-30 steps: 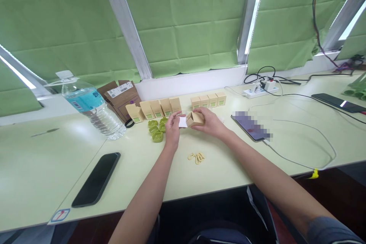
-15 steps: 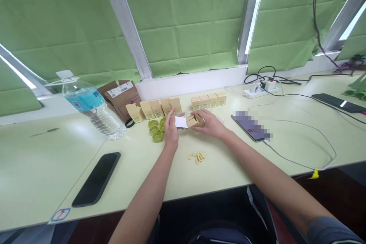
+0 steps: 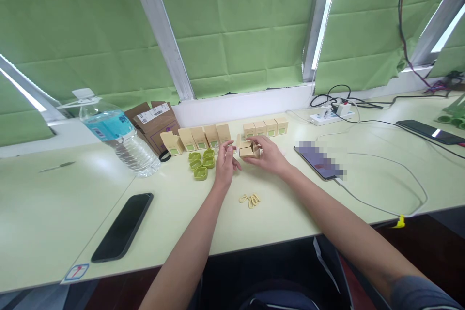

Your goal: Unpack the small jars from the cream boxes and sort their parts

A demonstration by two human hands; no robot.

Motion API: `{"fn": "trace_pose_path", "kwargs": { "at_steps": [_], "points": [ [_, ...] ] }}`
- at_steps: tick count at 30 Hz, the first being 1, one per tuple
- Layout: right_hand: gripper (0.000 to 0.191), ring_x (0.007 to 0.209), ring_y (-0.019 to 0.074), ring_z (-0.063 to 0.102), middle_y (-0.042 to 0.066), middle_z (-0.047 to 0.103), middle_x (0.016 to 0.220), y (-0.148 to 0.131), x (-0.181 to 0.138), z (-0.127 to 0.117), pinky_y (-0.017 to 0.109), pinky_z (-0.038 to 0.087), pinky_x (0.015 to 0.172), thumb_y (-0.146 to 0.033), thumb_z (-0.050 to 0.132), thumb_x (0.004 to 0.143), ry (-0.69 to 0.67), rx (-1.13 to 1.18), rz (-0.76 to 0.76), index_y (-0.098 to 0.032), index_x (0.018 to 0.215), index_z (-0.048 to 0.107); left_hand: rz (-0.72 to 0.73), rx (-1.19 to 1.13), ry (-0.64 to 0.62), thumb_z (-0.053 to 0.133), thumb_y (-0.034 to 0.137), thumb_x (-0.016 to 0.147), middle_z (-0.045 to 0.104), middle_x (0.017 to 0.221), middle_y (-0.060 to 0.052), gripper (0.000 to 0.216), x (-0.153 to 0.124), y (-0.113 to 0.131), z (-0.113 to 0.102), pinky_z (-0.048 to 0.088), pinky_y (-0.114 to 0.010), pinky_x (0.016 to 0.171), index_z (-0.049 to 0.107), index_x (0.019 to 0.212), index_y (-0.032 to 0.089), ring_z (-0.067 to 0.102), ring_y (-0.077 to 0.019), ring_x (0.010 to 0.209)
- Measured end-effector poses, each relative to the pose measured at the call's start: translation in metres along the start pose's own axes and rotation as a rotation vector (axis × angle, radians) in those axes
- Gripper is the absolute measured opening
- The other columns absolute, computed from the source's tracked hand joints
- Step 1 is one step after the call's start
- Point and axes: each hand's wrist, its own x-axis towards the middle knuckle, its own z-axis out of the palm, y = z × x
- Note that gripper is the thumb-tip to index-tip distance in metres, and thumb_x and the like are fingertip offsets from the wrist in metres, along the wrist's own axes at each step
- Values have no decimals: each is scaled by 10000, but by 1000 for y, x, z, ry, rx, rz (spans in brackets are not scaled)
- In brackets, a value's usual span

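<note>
My right hand (image 3: 269, 154) grips a small tan cardboard box (image 3: 248, 150) from its right side. The box's top is open, with a flap standing up at the back left. Just left of the box is my left hand (image 3: 225, 164), its fingers loosely bent and apart; I make out nothing held in it. Several green cup-like pieces (image 3: 200, 173) lie left of that hand. Nearer me on the table are several small cream-coloured loops (image 3: 250, 200). Behind the hands stand tan boxes with raised flaps (image 3: 199, 139) and a row of closed ones (image 3: 271, 128).
At the left are a large water bottle (image 3: 121, 135), a brown carton (image 3: 154, 126) and a black phone (image 3: 122, 227). To the right lies a phone (image 3: 319, 161) on a white cable. A power strip (image 3: 331, 115) with cables sits by the wall.
A white flat piece that showed between my hands is no longer visible there. My left hand has shifted slightly right and turned. The box in my right hand has tipped, showing its open top.
</note>
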Motion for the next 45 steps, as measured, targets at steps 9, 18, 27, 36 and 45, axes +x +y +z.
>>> {"fn": "trace_pose_path", "kwargs": {
  "at_steps": [9, 18, 27, 36, 45],
  "points": [
    [477, 1021, 273, 612, 89, 586, 1108, -3, 2, -2, 437, 541, 865, -446, 767, 786, 50, -58, 58, -238, 1181, 600, -4, 146, -198, 567, 541, 914, 558, 1295, -123, 519, -7, 1, 6, 484, -254, 663, 484, 1319, 227, 620, -165, 931],
    [499, 1091, 302, 581, 96, 585, 1141, -2, 0, 4, 457, 515, 894, -361, 758, 765, 27, -104, 30, -239, 1199, 543, -88, 102, -302, 610, 543, 894, 642, 1214, -89, 556, -11, 1, 7, 501, -341, 872, 453, 1346, 258, 642, -207, 1027],
    [627, 1140, 283, 587, 106, 604, 1250, -13, 0, 0, 441, 527, 916, -517, 761, 788, -90, 36, -44, -259, 1297, 502, -139, -109, -121, 625, 632, 834, 677, 1017, -75, 560, 3, -11, 3, 504, -246, 639, 606, 1183, 195, 636, -167, 804],
    [494, 1021, 237, 630, 98, 600, 1206, -16, -3, -3, 466, 535, 943, -473, 595, 933, -157, 84, -2, -285, 1375, 478, -180, -98, 3, 586, 607, 866, 711, 960, -92, 491, 5, -12, 0, 515, -280, 649, 690, 1011, 150, 645, -193, 811],
    [437, 936, 209, 676, 91, 612, 1189, -16, -3, -2, 416, 586, 871, -510, 603, 919, -150, 68, 40, -255, 1271, 571, -120, -78, -21, 639, 554, 854, 711, 939, -65, 417, 4, -11, -3, 487, -278, 746, 722, 929, 153, 633, -186, 864]
  ]
}}
